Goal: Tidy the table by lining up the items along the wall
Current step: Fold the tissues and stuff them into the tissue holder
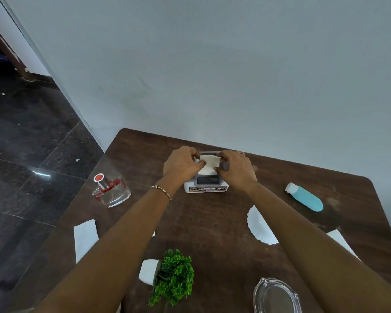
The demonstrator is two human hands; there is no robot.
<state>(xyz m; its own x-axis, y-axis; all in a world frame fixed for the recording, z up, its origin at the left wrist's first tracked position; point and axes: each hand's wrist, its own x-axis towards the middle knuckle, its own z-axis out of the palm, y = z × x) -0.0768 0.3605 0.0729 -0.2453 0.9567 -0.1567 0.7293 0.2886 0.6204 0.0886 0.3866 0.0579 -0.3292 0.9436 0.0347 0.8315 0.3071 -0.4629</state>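
Observation:
A small grey and white tissue holder (206,187) stands on the dark wooden table (212,218), a short way from the wall. A folded white tissue (208,165) sits in its top. My left hand (182,164) and my right hand (237,169) both pinch that tissue from either side over the holder. A glass perfume bottle (111,192) with a red and silver cap stands to the left. A blue bottle (305,197) with a white cap lies on its side at the right.
A white paper napkin (85,238) lies at the left edge, a scalloped paper plate (261,228) right of centre, another white paper (341,242) at the right edge. A tipped white pot with a green plant (169,274) and a glass dish (275,297) lie near me.

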